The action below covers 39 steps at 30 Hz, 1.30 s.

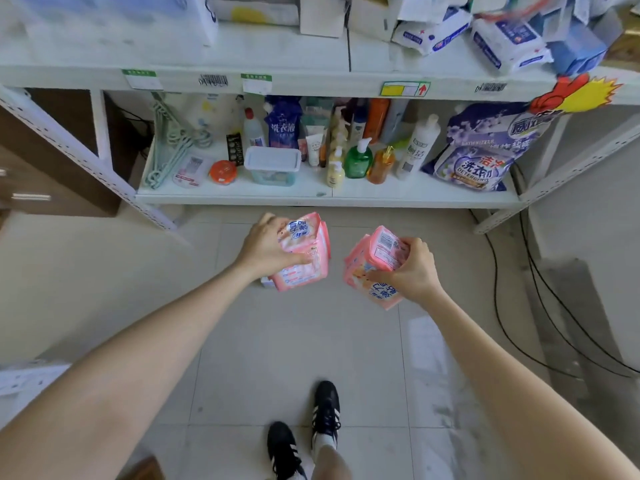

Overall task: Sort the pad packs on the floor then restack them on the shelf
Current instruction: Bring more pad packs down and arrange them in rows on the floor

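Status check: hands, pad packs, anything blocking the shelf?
Left hand gripping pink pad packs. Right hand gripping a second pink bundle. Both held above the floor. Lower shelf crowded with bottles.

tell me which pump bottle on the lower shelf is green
The round green pump bottle with the white pump, standing between the pale yellow pump bottle and the orange pump bottle.

Lower shelf clutter: green pump bottle [358,160], orange bottle [380,166], clear lidded tub [272,165], purple detergent bag [479,150]; black cables [519,306] at 3 o'clock.
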### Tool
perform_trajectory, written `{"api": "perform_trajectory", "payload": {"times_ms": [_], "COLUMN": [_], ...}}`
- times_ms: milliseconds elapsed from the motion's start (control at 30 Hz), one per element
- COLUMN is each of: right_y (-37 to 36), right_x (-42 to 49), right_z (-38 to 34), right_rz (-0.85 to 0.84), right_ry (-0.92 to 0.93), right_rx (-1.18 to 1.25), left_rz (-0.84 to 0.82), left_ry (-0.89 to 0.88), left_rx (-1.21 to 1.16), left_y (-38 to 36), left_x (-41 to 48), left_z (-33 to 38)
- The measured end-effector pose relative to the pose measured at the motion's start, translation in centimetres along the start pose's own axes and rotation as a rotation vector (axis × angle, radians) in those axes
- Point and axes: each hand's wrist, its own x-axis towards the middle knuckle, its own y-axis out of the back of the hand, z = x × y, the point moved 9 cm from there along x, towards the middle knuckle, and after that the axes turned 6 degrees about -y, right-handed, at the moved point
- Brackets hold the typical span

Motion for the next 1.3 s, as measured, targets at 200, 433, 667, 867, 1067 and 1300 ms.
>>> {"api": "perform_trajectory", "payload": {"times_ms": [200, 433, 667, 867, 1067, 1300], "right_y": [-5.2, -12.9, -20.6, -27.0, -33.1, -39.3], "right_x": [4.6, 9.6, 16.1, 22.1, 27.4, 31.5], "right_z": [3.0, 5.5, 11.0, 16.9, 21.2, 25.1], "right_rz": [-0.035, -0.102, -0.142, -0.156, -0.158, -0.144], "right_ry": [-0.010, 0.060, 0.086, 0.099, 0.165, 0.244], "right_rx": [-0.034, -0.130, -0.204, -0.231, -0.264, -0.272], "left_rz": [-0.027, -0.096, -0.122, -0.126, -0.137, -0.163], "left_ry": [0.047, 0.005, -0.027, -0.080, -0.120, -0.192], "left_rx": [-0.024, -0.041, -0.028, -0.002, 0.011, 0.083], "left_y": [-4.9, -11.2, -19.0, -26.0, -32.7, -39.2], "left_x": [3.8, 10.4, 17.5, 23.0, 26.8, 30.4], "left_z": [-6.0, -13.4, -20.5, -25.6, -30.9, -35.7]}}
